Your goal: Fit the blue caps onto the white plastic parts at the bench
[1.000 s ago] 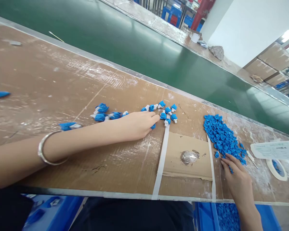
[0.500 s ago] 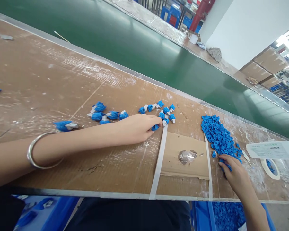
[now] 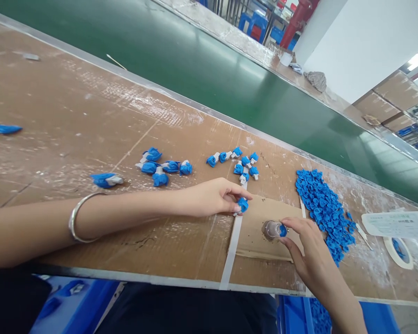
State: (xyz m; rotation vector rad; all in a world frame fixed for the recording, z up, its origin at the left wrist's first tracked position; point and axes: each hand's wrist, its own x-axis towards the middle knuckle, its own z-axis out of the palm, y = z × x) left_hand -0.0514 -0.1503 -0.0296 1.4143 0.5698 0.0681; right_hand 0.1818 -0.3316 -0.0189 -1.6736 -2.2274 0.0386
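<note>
My left hand (image 3: pixel 212 198) pinches a small blue and white plastic part (image 3: pixel 243 204) just above the left tape strip of the cardboard patch (image 3: pixel 254 241). My right hand (image 3: pixel 308 250) holds a small blue cap (image 3: pixel 283 230) at the round metal fixture (image 3: pixel 272 228) set in that patch. A heap of loose blue caps (image 3: pixel 322 208) lies to the right of my right hand. Several assembled blue and white parts (image 3: pixel 242 163) lie in a cluster beyond my left hand, and another group (image 3: pixel 162 168) sits further left.
The brown taped worktable (image 3: pixel 73 120) borders a green conveyor belt (image 3: pixel 212 69) behind. A tape roll (image 3: pixel 399 246) and a white label sheet (image 3: pixel 397 225) lie at the right. Blue bins (image 3: pixel 334 315) stand under the table edge. A single blue part (image 3: pixel 106 180) lies alone at left.
My left hand drew back from the cluster toward me with one part in its fingers. My right hand left the cap heap and moved left to the metal fixture with a cap.
</note>
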